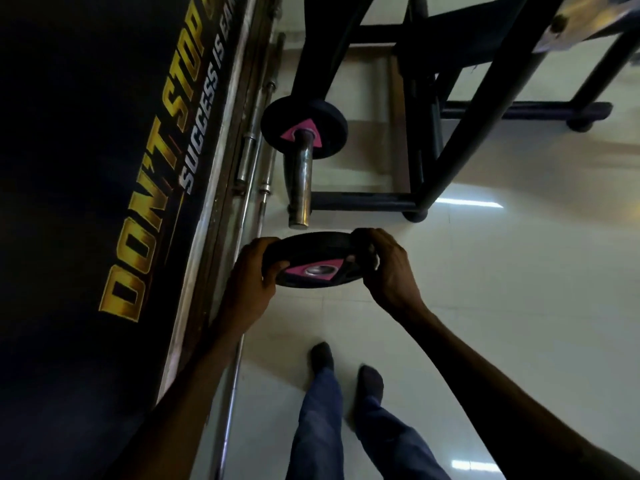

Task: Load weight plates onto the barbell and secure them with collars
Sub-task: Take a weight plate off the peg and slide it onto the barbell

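Note:
I hold a black weight plate (308, 252) with a pink triangular label and a metal centre hole, tilted nearly flat, just in front of the free end of the barbell sleeve (300, 181). My left hand (251, 278) grips the plate's left rim and my right hand (388, 268) grips its right rim. Farther along the steel sleeve, a second black plate (329, 124) with the same pink label sits on the bar. The plate in my hands is apart from the sleeve's tip. No collar is visible.
A black bench or rack frame (450, 140) stands to the right of the barbell. Spare steel bars (258, 147) lie along the base of the wall with a dark banner (104, 168) on the left. My legs and feet (346, 393) stand on the pale tiled floor.

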`<action>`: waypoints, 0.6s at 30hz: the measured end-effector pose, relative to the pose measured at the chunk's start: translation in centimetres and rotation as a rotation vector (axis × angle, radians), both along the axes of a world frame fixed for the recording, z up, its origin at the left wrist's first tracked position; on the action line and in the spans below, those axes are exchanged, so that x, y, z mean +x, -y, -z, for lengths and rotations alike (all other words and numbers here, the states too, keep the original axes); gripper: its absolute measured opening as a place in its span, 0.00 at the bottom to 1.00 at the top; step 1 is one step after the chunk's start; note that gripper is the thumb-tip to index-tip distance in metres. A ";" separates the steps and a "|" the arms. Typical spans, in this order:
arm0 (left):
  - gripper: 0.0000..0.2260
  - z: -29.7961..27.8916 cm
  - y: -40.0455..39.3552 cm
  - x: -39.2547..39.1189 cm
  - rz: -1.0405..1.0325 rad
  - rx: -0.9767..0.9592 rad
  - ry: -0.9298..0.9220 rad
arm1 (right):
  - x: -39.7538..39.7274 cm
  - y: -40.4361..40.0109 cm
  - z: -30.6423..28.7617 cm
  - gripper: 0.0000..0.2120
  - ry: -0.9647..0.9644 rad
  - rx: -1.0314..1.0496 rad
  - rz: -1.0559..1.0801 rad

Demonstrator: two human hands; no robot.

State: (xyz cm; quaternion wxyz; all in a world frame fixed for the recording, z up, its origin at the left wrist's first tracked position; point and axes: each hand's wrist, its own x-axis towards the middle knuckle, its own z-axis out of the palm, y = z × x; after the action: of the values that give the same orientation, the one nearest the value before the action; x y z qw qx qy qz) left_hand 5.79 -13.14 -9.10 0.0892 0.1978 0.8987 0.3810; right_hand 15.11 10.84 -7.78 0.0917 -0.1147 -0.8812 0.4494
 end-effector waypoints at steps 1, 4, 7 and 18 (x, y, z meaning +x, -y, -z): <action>0.16 -1.0 -0.6 1.3 -0.005 0.020 0.002 | 1.4 -0.3 -1.1 0.15 0.000 0.004 0.026; 0.15 -3.8 -2.7 4.3 0.039 0.089 0.001 | 5.7 -1.3 -4.2 0.20 -0.016 0.010 0.117; 0.15 -6.7 -4.7 6.3 0.135 0.113 0.024 | 9.6 -2.3 -6.8 0.24 -0.040 0.038 0.216; 0.22 -16.2 -12.5 11.4 0.457 0.232 -0.041 | 20.4 -6.6 -16.0 0.26 -0.260 0.111 0.472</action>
State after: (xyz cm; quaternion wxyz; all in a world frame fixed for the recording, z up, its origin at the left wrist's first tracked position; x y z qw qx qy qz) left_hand 17.21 -0.66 7.09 0.1312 0.4123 0.7827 0.4475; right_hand 35.52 17.47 8.19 0.3123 -0.2529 -0.8342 0.3777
